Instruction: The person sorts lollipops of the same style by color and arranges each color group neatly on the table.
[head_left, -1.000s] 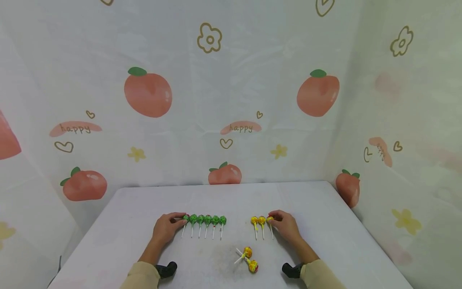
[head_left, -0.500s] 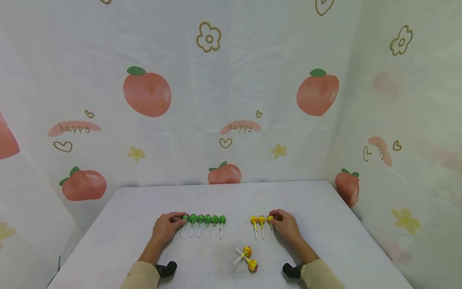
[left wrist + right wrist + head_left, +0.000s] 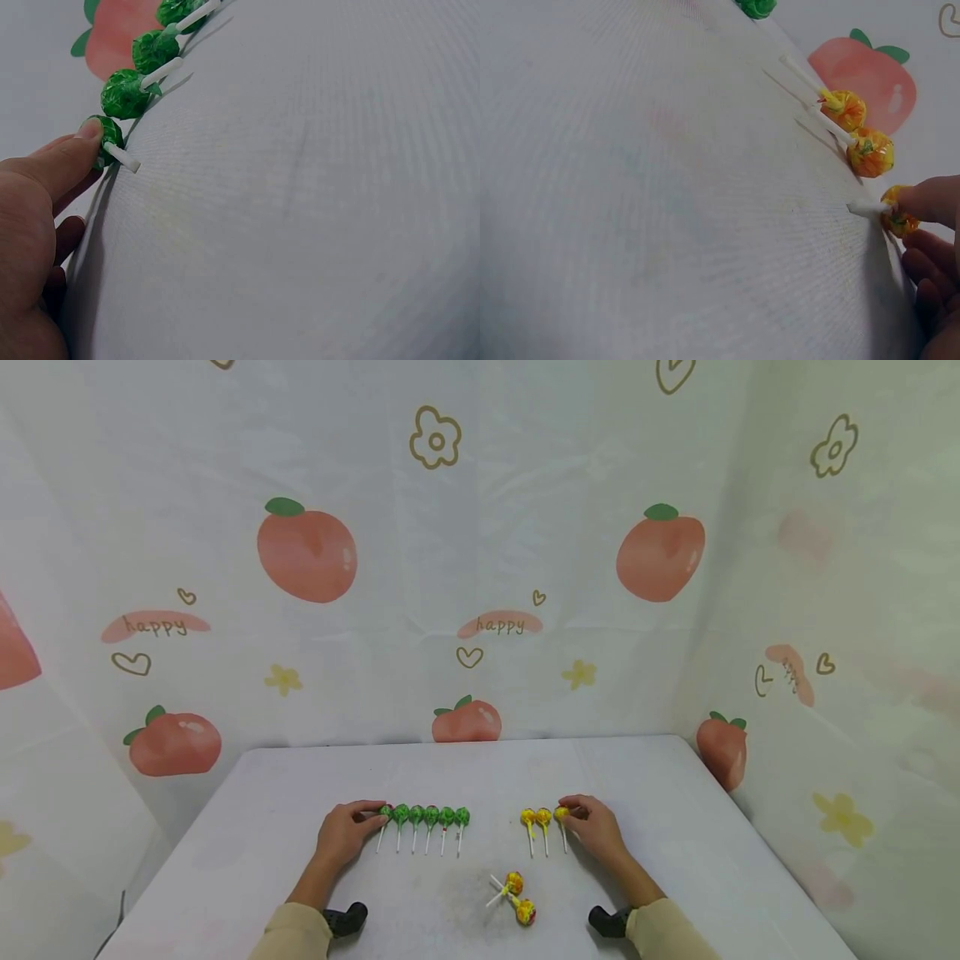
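Several green lollipops [image 3: 431, 815] lie side by side in a row on the white table, sticks toward me. My left hand [image 3: 345, 833] pinches the head of the leftmost green lollipop [image 3: 112, 135] between thumb and fingers. To the right lie three yellow lollipops [image 3: 543, 817] in a second row. My right hand [image 3: 595, 828] pinches the head of the rightmost yellow lollipop [image 3: 896, 214]. In the right wrist view the other two yellow ones sit just beyond it, apart from the fingers. Nearer me, two more yellow lollipops [image 3: 526, 912] lie with their sticks crossed.
The white table [image 3: 420, 935] stands against a printed curtain [image 3: 480, 543] with fruit and flower patterns. A second curtain wall [image 3: 840, 652] runs along the right. Each wrist bears a black device [image 3: 347, 919]. A gap separates the green row from the yellow row.
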A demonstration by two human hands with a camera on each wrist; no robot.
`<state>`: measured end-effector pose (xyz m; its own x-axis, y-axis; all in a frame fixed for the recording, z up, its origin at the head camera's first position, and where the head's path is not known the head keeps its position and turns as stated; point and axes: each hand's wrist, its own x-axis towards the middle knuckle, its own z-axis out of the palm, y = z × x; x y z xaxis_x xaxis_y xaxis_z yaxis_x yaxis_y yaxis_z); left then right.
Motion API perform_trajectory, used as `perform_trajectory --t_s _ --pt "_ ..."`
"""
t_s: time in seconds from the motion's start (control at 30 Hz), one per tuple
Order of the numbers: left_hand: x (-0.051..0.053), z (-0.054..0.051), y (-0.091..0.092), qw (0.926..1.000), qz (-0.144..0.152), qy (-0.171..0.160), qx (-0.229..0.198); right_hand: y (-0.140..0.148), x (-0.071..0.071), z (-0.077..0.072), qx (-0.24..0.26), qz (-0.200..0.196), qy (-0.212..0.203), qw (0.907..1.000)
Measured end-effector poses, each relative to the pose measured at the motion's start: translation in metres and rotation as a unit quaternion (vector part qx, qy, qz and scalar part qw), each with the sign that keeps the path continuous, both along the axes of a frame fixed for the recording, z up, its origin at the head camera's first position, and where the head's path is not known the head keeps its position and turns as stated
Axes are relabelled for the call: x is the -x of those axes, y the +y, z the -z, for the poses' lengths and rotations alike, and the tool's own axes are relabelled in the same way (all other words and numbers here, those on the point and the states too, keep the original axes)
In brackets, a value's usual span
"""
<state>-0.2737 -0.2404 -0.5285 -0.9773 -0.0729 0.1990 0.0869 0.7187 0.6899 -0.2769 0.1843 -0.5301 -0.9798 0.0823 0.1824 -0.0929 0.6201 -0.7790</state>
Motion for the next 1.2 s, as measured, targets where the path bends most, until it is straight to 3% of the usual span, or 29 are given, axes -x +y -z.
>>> perform_trajectory --t_s 0.57,1.2 --pt "0.0003 0.0000 -0.0001 1.0000 -0.002 0.002 0.000 0.0011 -0.0014 -0.0001 0.004 -0.029 -0.006 0.9996" --pt "0.0006 0.0012 -0.0007 1.0000 -0.002 0.008 0.004 0.0016 0.0002 0.0013 0.030 -0.019 -0.012 0.9993"
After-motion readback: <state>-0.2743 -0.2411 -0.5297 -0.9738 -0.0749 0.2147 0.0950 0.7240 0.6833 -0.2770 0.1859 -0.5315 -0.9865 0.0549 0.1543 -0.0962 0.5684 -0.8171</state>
